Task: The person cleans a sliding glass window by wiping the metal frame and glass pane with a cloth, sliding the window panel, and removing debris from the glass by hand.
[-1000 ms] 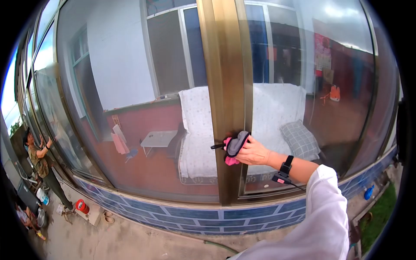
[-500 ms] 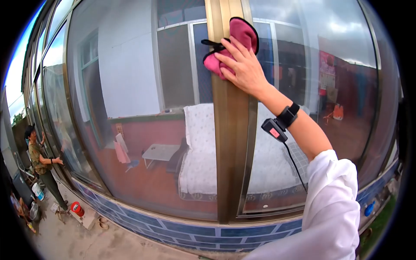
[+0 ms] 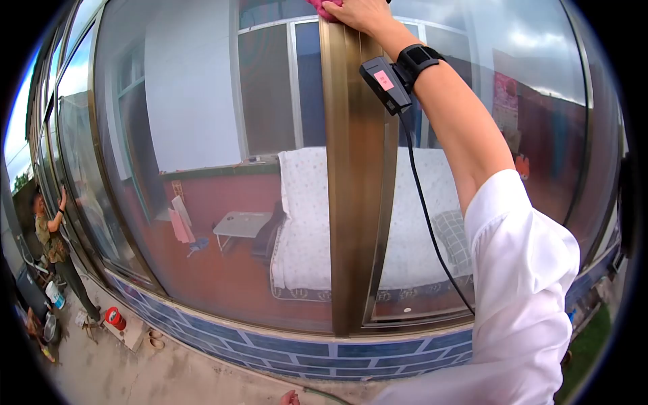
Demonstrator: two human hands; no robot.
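My right hand (image 3: 358,13) is at the top edge of the view, pressing a pink cloth (image 3: 325,9) against the upper part of the brown metal window post (image 3: 358,175). A black strap with a small device (image 3: 387,82) is on that wrist, and a cable hangs from it. Low in the view, just part of my left hand (image 3: 290,398) shows above the bottom edge, beside a hose; its fingers are mostly cut off.
At the far left a person (image 3: 50,233) stands at the glass with a raised hand. A red bucket (image 3: 115,318), a white bucket (image 3: 55,295) and slippers (image 3: 156,339) are on the ground. Blue brickwork (image 3: 270,351) runs below the panes.
My right hand moved up the post with the pink cloth, to the top edge of the view. Part of my left hand has appeared at the bottom. The other person's arms have shifted.
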